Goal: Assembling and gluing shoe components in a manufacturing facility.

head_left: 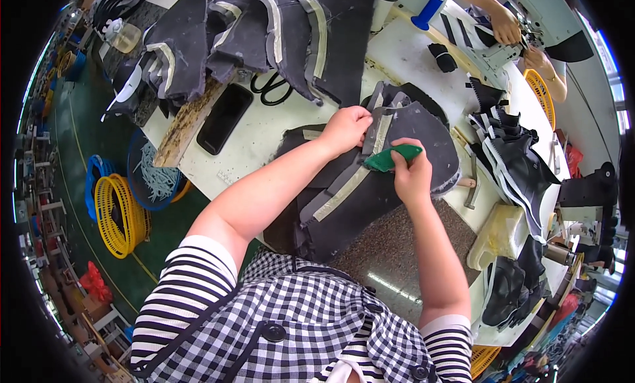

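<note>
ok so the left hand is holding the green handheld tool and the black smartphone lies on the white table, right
Not quite: the head view shows the right hand holding the green handheld tool. The black smartphone does lie on the white table.

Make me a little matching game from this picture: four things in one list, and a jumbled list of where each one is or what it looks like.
Things
1. Phone
2. Green tool
3. Thread spool
4. Left hand

Places, colours, states
A. Touching the dark pieces
B. Bright blue
C. Lying on the white table, its screen dark
D. Held in the right hand

Right pairs: 1-C, 2-D, 3-B, 4-A.
</note>
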The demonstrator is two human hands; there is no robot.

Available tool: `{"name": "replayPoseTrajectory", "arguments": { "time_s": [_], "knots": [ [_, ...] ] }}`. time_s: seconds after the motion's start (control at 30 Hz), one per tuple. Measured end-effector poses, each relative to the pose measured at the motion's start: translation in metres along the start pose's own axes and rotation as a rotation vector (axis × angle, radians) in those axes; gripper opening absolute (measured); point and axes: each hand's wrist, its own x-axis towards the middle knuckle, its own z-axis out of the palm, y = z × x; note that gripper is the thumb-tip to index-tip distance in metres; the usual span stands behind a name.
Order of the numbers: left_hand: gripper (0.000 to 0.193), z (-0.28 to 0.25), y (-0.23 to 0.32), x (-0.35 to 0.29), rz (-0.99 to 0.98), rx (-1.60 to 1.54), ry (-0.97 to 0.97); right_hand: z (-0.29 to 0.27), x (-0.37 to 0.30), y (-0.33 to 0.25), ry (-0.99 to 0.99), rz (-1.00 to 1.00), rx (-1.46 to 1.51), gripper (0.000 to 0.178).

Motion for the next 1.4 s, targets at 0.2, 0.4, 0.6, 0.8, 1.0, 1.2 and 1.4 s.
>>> {"name": "replayPoseTrajectory", "arguments": {
  "time_s": [0.2,0.4,0.6,0.8,1.0,1.2,1.4],
  "knots": [
    [0.017,0.003,0.015,0.014,0.175,0.279,-0.13,0.017,-0.014,-0.005,0.178,-0.038,-0.017,0.012],
    [0.015,0.014,0.026,0.028,0.317,0.492,-0.179,0.025,-0.021,-0.008,0.283,-0.081,0.045,0.014],
    [0.018,0.011,0.014,0.036,0.294,0.545,-0.141,0.054,-0.056,-0.014,0.143,-0.119,-0.085,0.014],
    [0.019,0.012,0.013,0.036,0.267,0.56,-0.145,0.09,-0.119,-0.011,-0.07,-0.277,-0.09,0.013],
    [0.021,0.011,0.012,0.033,0.182,0.478,-0.16,0.072,-0.117,-0.039,-0.047,-0.161,0.182,0.014],
    [0.022,0.003,0.029,0.008,-0.087,0.037,-0.265,0.008,-0.041,-0.015,0.339,-0.256,0.09,0.008],
    [0.019,0.009,0.01,0.02,-0.124,-0.01,-0.15,0.047,-0.111,0.008,-0.111,-0.486,-0.284,0.015]
  ]
}}
